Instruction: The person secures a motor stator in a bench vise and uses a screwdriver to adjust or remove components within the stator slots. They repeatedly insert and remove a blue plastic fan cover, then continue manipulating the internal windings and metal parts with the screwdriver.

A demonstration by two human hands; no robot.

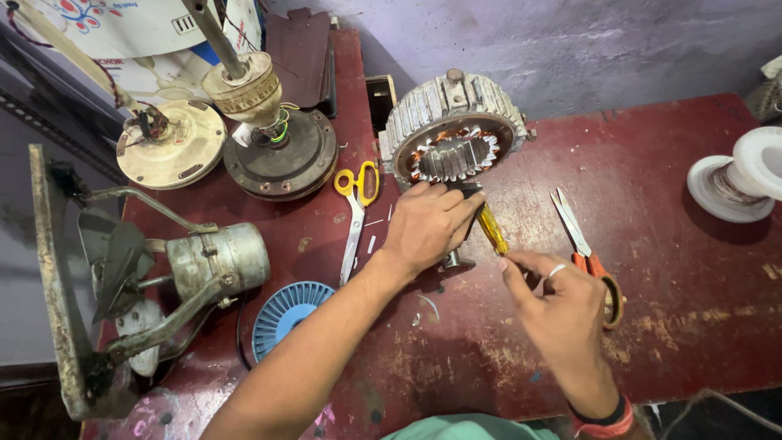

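A white printed panel (122, 28) with red-blue markings stands top left.

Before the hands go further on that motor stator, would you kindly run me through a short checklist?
1. Left hand steadying the stator: ok.
2. Right hand touching the yellow-handled screwdriver: ok.
3. Screwdriver tip seated: cannot tell, hidden under the left hand.
4. Yellow scissors apart from both hands: ok.
5. Orange scissors apart from the right hand: not ok, they lie right beside it.
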